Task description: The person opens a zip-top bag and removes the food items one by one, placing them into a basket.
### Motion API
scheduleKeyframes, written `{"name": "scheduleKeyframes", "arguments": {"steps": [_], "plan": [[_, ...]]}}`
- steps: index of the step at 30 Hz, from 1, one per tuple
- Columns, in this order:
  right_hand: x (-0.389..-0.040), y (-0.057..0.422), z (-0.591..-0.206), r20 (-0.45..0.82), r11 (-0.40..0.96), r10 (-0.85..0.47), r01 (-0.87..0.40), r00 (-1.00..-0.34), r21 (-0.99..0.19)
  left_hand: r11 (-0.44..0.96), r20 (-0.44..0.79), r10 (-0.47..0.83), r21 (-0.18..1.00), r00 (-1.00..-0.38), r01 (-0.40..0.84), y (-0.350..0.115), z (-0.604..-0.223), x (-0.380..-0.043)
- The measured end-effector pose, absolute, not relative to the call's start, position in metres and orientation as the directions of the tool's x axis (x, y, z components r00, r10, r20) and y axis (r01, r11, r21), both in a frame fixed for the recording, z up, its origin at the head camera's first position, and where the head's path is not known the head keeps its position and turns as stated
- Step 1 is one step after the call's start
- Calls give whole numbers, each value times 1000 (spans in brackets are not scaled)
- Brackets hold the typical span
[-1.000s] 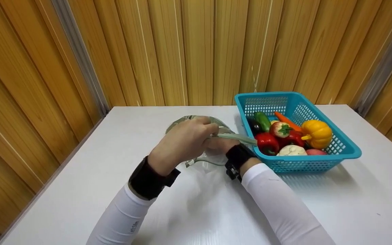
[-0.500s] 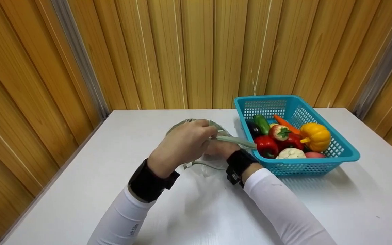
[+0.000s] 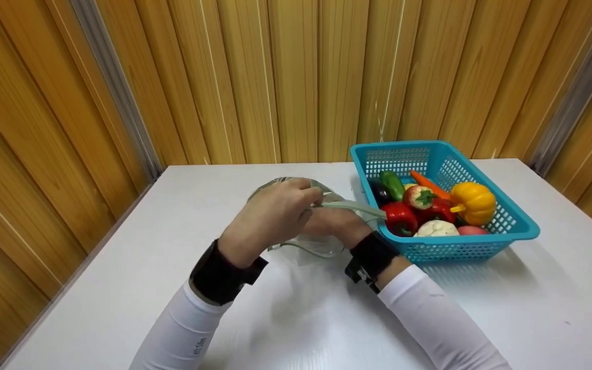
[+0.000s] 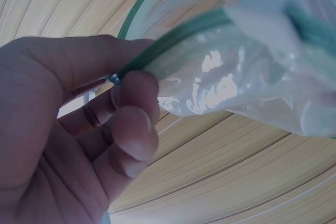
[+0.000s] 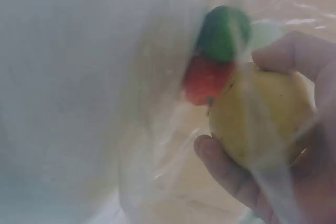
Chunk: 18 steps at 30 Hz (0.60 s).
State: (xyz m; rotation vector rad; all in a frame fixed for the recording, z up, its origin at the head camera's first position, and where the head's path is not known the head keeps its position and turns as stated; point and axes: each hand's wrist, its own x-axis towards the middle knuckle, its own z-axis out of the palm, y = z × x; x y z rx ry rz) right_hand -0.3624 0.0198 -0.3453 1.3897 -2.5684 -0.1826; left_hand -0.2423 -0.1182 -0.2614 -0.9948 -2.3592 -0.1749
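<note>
A clear zip bag (image 4: pixel 210 82) with green edging is held up in the middle of the table. My left hand (image 3: pixel 278 208) pinches the bag's green rim between thumb and fingers, plain in the left wrist view. My right hand (image 3: pixel 334 222) reaches into the bag's mouth, its fingers hidden from the head view. Seen through the plastic in the right wrist view, it grips a round yellow pear (image 5: pixel 262 114) with small dark specks. A green round thing (image 5: pixel 224 32) and a red one (image 5: pixel 205 80) appear beyond the pear, blurred by the film.
Right of the bag stands a blue plastic basket (image 3: pixel 473 245) with red peppers (image 3: pixel 400 218), a yellow pumpkin (image 3: pixel 473 203), a carrot (image 3: pixel 429 185), a cauliflower (image 3: pixel 437 228) and other vegetables. Its left side is close to the bag's rim. Wood-patterned panels (image 3: pixel 296 82) enclose the white table (image 3: pixel 121 288).
My right wrist has drawn back slightly toward me and to the right, showing more of the hand. The bag's near rim has shifted a little. My left hand keeps its pinch.
</note>
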Motion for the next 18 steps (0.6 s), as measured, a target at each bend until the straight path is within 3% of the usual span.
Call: {"name": "scheduleKeyframes", "arguments": {"steps": [1,3,6,18], "plan": [[-360,20,-342,143,567,-817,-823,-559,22,714,547,618,-89,-565,695,-119,-261,-242],[-353,22,-336,173,583,-798,-812,-577,-20,709,547,618,-77,-565,701,-120,-261,-243],[-342,22,-324,119,649,-736,-745,-666,-156,706,551,613,-61,-566,706,-121,-261,-243],[-310,40,-305,62,787,-590,-591,-805,-175,727,507,594,-7,-624,687,-122,-259,-245]]}}
